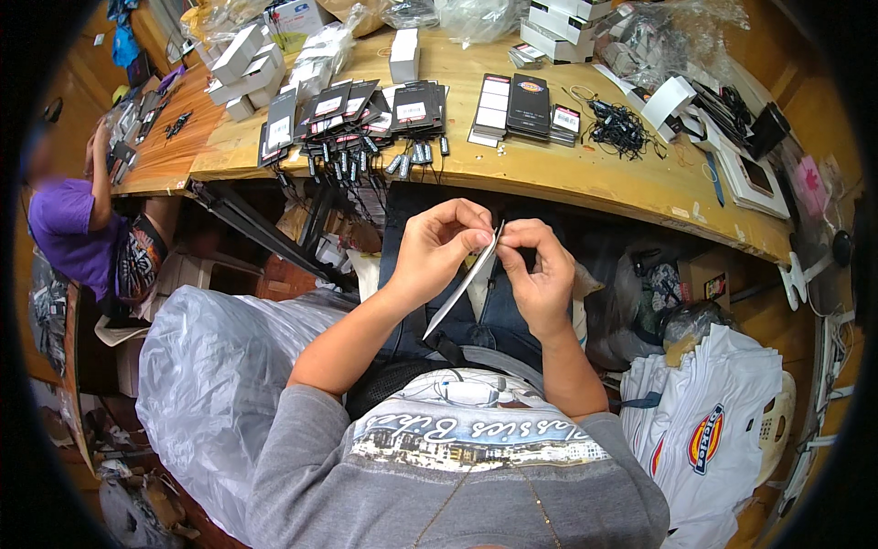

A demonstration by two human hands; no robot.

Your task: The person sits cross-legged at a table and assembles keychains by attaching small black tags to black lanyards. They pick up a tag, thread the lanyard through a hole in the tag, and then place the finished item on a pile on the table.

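Note:
My left hand and my right hand meet in front of my lap. Between their fingertips is the top end of a thin card hang tag, seen nearly edge-on with its pale side showing. Both hands are closed in a pinch at that end; any cord there is too small to make out. On the table ahead lies a heap of black hang tags, their black seal cords dangling over the front edge. To its right stand a stack of black tags, white-faced tags and smaller tags.
A tangle of black cords lies on the wooden table. White boxes stand farther back. A phone rests at the right. Folded white shirts and a large plastic bag flank me. Another person sits at left.

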